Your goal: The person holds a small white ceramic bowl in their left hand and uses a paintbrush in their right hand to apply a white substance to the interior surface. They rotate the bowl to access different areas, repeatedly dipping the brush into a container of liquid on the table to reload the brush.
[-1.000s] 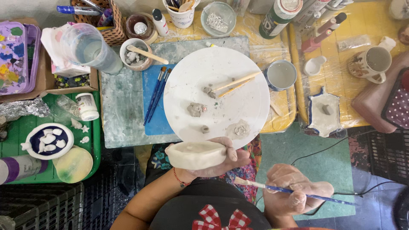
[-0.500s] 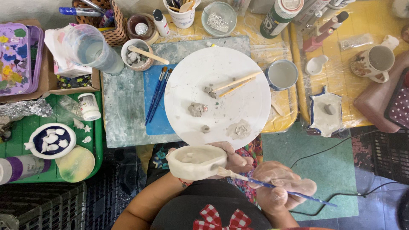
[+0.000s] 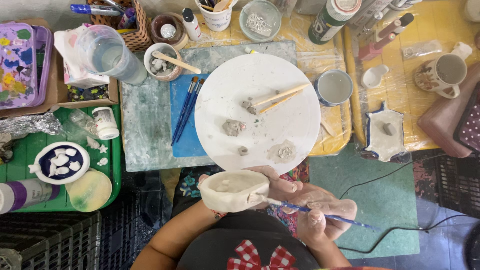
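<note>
The left hand [image 3: 272,186] grips a small clay dish [image 3: 234,190] just below the edge of the white wheel [image 3: 280,75], over the person's lap. The dish is pale, off-white and unglazed, oval, with thick, uneven walls and a shallow hollow that faces up; a small lump shows inside near its left end. Its rim is bumpy and its outer wall is smooth and rounded. The fingers wrap its right end, thumb on the rim.

The right hand [image 3: 325,212], dusted with clay, is closed around a thin blue brush [image 3: 320,214]. The brush lies nearly level, its tip touching the dish's right lower side and its handle pointing right, past the hand.

On the wheel lie two wooden sticks [image 3: 277,97], a few grey clay bits [image 3: 232,127] and a smear. Just left of the wheel, two brushes [image 3: 186,107] rest on a blue mat [image 3: 182,140]. A cup [image 3: 334,87] of grey liquid stands just right of the wheel. A green tray [image 3: 30,150] at far left carries a blue-rimmed bowl [image 3: 60,162].
</note>
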